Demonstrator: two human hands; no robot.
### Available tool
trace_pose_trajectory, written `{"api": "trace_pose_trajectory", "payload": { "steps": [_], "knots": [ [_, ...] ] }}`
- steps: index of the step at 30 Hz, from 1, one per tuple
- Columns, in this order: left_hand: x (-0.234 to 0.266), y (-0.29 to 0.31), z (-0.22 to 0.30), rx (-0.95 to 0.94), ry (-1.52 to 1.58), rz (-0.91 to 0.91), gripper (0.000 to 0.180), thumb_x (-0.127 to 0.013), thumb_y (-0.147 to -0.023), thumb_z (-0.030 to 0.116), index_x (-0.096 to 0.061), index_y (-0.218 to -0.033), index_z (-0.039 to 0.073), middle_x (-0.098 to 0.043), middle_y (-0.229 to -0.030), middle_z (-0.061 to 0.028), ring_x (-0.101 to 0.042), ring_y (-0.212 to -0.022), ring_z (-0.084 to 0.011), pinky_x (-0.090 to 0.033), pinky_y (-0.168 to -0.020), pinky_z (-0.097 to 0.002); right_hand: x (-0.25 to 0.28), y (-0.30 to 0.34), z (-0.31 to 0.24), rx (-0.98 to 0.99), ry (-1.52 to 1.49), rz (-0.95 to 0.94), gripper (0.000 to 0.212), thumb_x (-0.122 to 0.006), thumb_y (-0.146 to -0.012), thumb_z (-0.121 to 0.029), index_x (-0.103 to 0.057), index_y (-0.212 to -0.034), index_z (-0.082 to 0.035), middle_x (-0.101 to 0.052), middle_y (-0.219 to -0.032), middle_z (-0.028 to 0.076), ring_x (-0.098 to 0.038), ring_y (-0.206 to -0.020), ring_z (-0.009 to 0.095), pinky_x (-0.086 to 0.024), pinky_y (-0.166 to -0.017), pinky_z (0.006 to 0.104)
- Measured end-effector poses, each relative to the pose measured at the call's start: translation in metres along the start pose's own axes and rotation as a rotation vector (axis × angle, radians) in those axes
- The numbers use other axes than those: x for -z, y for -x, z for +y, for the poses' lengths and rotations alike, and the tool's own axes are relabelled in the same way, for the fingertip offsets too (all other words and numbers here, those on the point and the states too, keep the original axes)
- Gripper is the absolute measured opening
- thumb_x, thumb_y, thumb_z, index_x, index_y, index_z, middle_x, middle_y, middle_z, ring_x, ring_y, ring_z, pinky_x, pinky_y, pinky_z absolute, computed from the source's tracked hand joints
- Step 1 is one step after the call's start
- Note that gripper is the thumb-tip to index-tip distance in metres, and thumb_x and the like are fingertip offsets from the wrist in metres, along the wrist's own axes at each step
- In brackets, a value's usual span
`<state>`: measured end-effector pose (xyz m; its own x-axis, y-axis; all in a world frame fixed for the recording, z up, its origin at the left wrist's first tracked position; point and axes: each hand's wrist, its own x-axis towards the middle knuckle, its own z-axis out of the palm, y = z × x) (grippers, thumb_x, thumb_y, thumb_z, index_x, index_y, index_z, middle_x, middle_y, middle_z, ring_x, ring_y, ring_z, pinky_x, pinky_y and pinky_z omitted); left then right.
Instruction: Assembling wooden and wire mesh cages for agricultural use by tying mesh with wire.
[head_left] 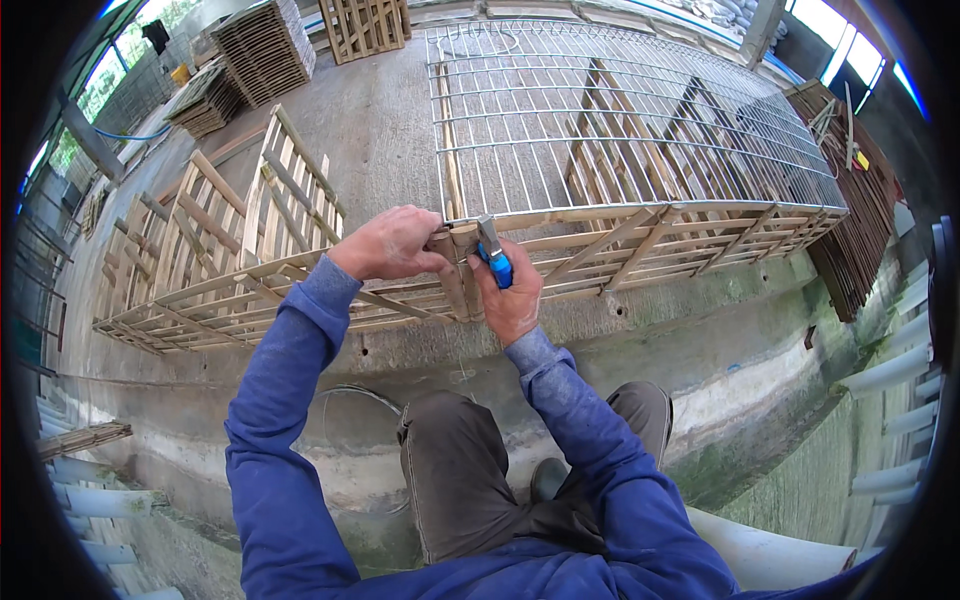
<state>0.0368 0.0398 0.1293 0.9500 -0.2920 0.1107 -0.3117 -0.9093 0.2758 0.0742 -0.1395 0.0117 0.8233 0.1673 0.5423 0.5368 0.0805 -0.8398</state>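
Left hand (pixel 395 242) is curled against the bamboo posts (pixel 457 285) at the near-left corner of the wire mesh panel (pixel 618 128); can't tell if it's pinching wire. Right hand (pixel 512 300) is clamped on blue-handled pliers (pixel 500 270) just beside. Mesh lies over slatted frames. Likely light but springy, wire ends scratchy: take the rim wire near a post. Posts look stiff, could split; grip below the tops.

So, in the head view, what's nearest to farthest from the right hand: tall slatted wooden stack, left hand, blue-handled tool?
From the right hand:
1. Blue-handled tool, in its grip.
2. Left hand, to its left.
3. Tall slatted wooden stack, far back, upper left.
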Motion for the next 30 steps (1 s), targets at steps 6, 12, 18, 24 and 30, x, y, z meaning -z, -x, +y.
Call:
{"api": "trace_pose_trajectory", "payload": {
  "steps": [6, 12, 18, 24, 30],
  "knots": [
    [0.004, -0.006, 0.004, 0.056, 0.008, -0.116, 0.031, -0.071, -0.078, 0.027, -0.061, -0.081, -0.002, -0.062, -0.076, -0.0222, -0.061, -0.079, -0.0403, -0.047, -0.071, -0.0457, 0.006, 0.004, -0.008, -0.046, -0.024, -0.043, 0.03, -0.07, -0.079, -0.006, -0.063, -0.108, -0.004, -0.064, -0.104, 0.014, -0.063, -0.094, 0.026, -0.049, -0.083, 0.0347],
    [0.001, -0.008, 0.006, 0.092, -0.061, -0.122, 0.033, -0.07, -0.077, 0.029, -0.06, -0.077, -0.002, -0.061, -0.076, -0.0232, -0.061, -0.079, -0.0393, -0.048, -0.071, -0.0458, 0.008, 0.008, -0.007, -0.09, -0.097, -0.054, 0.032, -0.068, -0.079, -0.004, -0.062, -0.11, -0.003, -0.063, -0.111, 0.015, -0.062, -0.1, 0.026, -0.048, -0.087, 0.0339],
    [-0.004, -0.003, 0.001, 0.069, -0.096, -0.038, 0.039, -0.07, -0.078, 0.036, -0.059, -0.08, -0.002, -0.06, -0.076, -0.0227, -0.059, -0.078, -0.041, -0.047, -0.071, -0.046, 0.021, 0.012, -0.024, -0.153, 0.007, -0.09, 0.026, -0.064, -0.087, -0.01, -0.06, -0.111, -0.003, -0.064, -0.105, 0.012, -0.062, -0.089, 0.019, -0.048, -0.078, 0.0309],
    [0.0, -0.002, 0.007, 0.09, -0.115, -0.06, 0.04, -0.069, -0.079, 0.036, -0.059, -0.081, -0.002, -0.062, -0.082, -0.0222, -0.06, -0.084, -0.0395, -0.048, -0.076, -0.0459, 0.064, 0.048, -0.063, -0.626, -0.359, -0.238, 0.019, -0.055, -0.094, -0.013, -0.057, -0.107, 0.0, -0.066, -0.099, 0.008, -0.062, -0.086, 0.014, -0.049, -0.073, 0.0265],
    [-0.002, -0.002, 0.002, 0.079, -0.104, -0.054, 0.045, -0.069, -0.078, 0.04, -0.057, -0.08, -0.002, -0.059, -0.078, -0.0222, -0.058, -0.081, -0.0407, -0.046, -0.074, -0.0459, 0.084, 0.017, -0.073, -1.173, -0.468, -0.673, 0.026, -0.053, -0.091, -0.008, -0.051, -0.116, -0.001, -0.064, -0.112, 0.01, -0.063, -0.096, 0.018, -0.051, -0.079, 0.0328]
  ]
}}
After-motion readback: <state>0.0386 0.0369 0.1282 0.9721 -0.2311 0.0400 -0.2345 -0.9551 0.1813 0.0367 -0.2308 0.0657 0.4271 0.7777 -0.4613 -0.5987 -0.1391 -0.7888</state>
